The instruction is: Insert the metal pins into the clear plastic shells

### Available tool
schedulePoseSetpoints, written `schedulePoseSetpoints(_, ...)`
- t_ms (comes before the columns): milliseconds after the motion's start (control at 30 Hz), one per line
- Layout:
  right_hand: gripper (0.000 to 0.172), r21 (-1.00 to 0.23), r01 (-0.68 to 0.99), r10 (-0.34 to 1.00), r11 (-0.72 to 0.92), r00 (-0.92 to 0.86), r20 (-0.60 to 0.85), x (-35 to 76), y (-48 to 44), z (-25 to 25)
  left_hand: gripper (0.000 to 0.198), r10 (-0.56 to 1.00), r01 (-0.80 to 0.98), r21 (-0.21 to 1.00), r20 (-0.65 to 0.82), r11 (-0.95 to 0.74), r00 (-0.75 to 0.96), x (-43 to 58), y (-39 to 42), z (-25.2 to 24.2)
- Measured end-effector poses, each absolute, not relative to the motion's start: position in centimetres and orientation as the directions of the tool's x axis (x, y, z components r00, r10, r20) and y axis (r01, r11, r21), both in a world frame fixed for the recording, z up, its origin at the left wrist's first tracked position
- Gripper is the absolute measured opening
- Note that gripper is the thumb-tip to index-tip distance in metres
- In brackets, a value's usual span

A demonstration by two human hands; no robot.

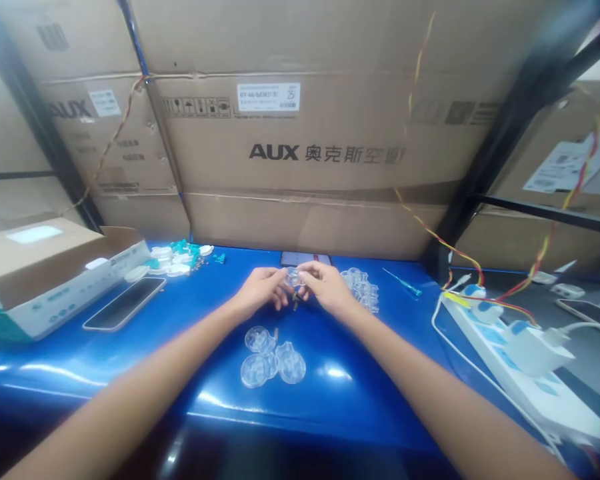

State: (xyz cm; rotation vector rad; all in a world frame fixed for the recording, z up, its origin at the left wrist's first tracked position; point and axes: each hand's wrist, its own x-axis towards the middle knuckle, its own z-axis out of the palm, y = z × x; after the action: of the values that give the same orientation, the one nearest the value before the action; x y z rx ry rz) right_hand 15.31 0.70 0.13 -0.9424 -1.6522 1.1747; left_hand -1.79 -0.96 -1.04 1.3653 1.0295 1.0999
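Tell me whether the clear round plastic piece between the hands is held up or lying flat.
Held up: the clear round plastic piece is pinched between the fingers of the left hand and right hand, above the blue workbench.

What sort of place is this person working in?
Probably a small assembly workshop or storeroom: a blue workbench, stacked AUX cardboard cartons behind it, and clear plastic parts, with another clear plastic part held between the left hand and right hand.

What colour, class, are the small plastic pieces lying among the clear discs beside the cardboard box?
The small plastic pieces are teal, as the head view shows.
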Motion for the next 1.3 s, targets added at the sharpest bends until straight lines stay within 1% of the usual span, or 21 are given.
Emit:
schedulePoseSetpoints(200,0.013,-0.951,0.086,0.916,0.296,-0.309,0.257,15.2,0.7,-0.1,0.047,0.946,-0.034,0.998,0.065,-0.057,0.317,-1.9,-1.0,-1.0)
schedulePoseSetpoints(333,0.013,-0.950,0.076,0.912,0.303,-0.314,0.266,15.1,0.8,-0.3,0.046,0.941,-0.040,0.998,0.068,-0.058,0.330,-1.9,-1.0,-1.1)
schedulePoseSetpoints(600,0.013,-0.937,0.170,0.919,0.304,-0.314,0.241,15.3,1.2,-0.7,0.043,0.971,-0.011,1.000,0.011,-0.009,0.238,-1.6,-0.8,-1.5)
schedulePoseSetpoints(767,0.007,-0.951,0.216,0.962,0.222,-0.205,0.178,16.0,1.9,-0.3,0.032,0.989,0.036,0.999,-0.018,0.013,0.144,-1.7,-0.8,-0.8)
schedulePoseSetpoints(867,0.007,-0.955,0.225,0.970,0.192,-0.190,0.150,16.2,1.9,0.0,0.030,0.993,0.067,0.998,-0.020,0.012,0.116,-1.8,-0.8,-0.6)
schedulePoseSetpoints(967,0.008,-0.957,0.222,0.969,0.187,-0.205,0.142,16.1,1.6,0.1,0.034,0.991,0.087,0.996,-0.005,-0.007,0.133,-1.8,-0.8,-0.7)
schedulePoseSetpoints(1100,0.008,-0.958,0.211,0.963,0.196,-0.227,0.147,15.6,1.2,0.1,0.043,0.978,0.101,0.994,0.025,-0.047,0.206,-1.8,-0.9,-0.9)
schedulePoseSetpoints(1300,0.006,-0.953,0.193,0.955,0.232,-0.229,0.186,15.4,0.9,0.3,0.050,0.962,0.110,0.993,-0.001,-0.030,0.274,-1.8,-0.9,-1.1)
